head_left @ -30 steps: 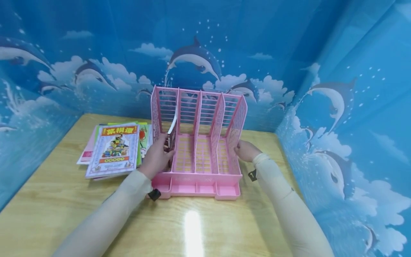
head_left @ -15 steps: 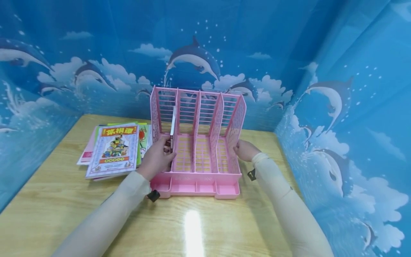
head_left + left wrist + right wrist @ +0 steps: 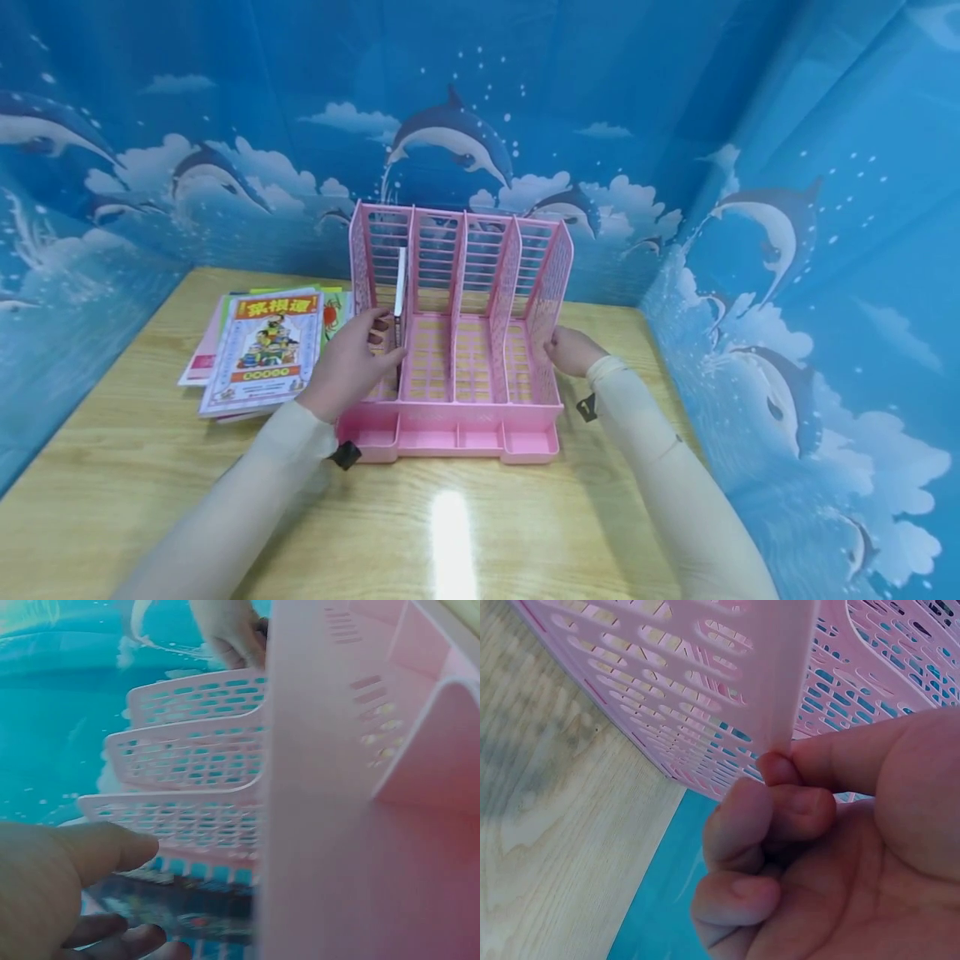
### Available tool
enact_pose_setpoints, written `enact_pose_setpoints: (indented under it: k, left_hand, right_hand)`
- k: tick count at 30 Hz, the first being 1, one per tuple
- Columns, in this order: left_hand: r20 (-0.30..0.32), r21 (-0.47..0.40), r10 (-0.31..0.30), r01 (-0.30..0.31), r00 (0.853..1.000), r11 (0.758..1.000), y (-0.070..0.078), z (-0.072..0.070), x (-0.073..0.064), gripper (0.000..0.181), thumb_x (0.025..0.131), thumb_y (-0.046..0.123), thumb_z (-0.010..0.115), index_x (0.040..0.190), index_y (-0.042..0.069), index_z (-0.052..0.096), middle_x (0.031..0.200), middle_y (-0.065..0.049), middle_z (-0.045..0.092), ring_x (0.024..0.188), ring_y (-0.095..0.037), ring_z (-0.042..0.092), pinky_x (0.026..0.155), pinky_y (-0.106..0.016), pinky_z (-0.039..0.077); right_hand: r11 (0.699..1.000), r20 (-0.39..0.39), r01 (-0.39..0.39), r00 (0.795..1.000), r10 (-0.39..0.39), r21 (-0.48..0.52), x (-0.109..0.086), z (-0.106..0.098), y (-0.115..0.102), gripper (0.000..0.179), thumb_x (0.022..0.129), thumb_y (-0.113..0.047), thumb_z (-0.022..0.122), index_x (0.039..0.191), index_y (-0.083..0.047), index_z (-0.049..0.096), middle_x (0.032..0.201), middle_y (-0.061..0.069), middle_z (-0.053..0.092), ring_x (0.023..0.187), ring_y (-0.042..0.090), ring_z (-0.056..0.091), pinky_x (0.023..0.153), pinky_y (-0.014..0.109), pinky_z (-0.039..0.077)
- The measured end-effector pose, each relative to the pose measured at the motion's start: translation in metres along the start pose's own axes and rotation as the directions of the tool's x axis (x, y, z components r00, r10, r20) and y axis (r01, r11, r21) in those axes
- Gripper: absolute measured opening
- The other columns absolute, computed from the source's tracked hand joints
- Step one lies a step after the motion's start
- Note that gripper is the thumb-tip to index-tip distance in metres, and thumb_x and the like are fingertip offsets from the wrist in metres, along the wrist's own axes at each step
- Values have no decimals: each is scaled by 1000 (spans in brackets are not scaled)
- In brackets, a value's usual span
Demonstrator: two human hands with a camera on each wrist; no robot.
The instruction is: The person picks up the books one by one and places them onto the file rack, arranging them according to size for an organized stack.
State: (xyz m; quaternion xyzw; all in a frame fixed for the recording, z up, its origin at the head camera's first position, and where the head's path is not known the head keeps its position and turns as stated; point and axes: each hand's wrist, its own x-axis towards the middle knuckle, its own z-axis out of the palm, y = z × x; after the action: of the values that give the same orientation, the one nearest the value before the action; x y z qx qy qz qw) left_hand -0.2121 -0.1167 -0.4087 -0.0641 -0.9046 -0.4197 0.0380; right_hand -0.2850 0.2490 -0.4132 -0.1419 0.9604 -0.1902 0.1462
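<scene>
A pink plastic file rack (image 3: 480,417) with upright dividers stands on the table. In its leftmost slot a thin dark book (image 3: 225,904) stands on edge near the first divider, its pale upper edge showing in the head view. My left hand (image 3: 348,362) is at the front of that slot, thumb and fingers spread apart on either side of the book without gripping it. With thumb and index finger, my right hand (image 3: 817,825) pinches the front edge of the rack's right side panel (image 3: 652,682); its other fingers are curled in.
Left of the rack lies a stack of colourful booklets (image 3: 273,354) on the wooden table (image 3: 360,533). A row of small trays runs along the rack's front. Blue dolphin-print curtains (image 3: 600,75) border the table at the back and sides.
My left hand has loosened from the book and drawn back slightly to the left. The book has straightened from a lean to nearly upright. My right hand stays on the side panel.
</scene>
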Motion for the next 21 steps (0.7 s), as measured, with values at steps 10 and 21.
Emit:
enact_pose_setpoints:
  k: [10,21]
  left_hand:
    - [-59,126,-9,16,998,992,7,-39,-10,85,95,46,73,161,10,34,150,-20,51,133,-41,52,105,-64,46]
    - [-107,219,-84,106,991,970,0,-68,-11,93,93,43,76,163,7,26,161,-25,36,144,-49,37,111,-71,36]
  right_hand:
    - [1000,15,-16,1000,16,5,-1,-3,-2,49,109,-16,41,152,7,41,147,30,52,137,47,50,117,60,36]
    - [1000,11,-10,1000,10,-11,-1,-2,-2,47,109,-16,42,149,8,45,145,30,55,135,47,52,117,58,38]
